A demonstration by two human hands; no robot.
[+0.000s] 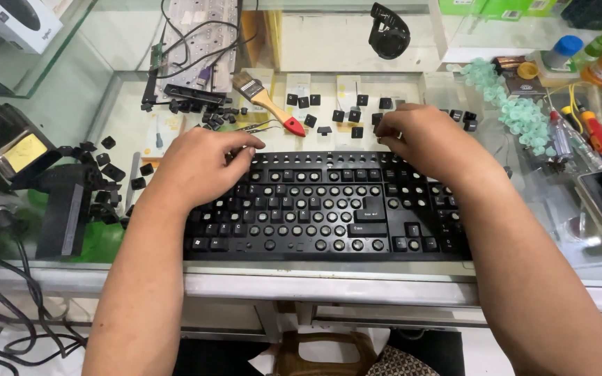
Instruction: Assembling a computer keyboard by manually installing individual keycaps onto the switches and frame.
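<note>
On the messy glass counter (71, 104) the long black plastic keyboard with most key caps off (325, 209) lies sideways under both hands, left hand (200, 163) and right hand (423, 136) resting at its far edge, fingers curled down, gripping nothing I can see.

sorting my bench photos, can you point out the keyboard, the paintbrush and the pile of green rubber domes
keyboard (329, 209): head view, middle key rows
paintbrush (267, 104): head view, wooden handle
green rubber domes (517, 111): head view, middle of the pile
</note>
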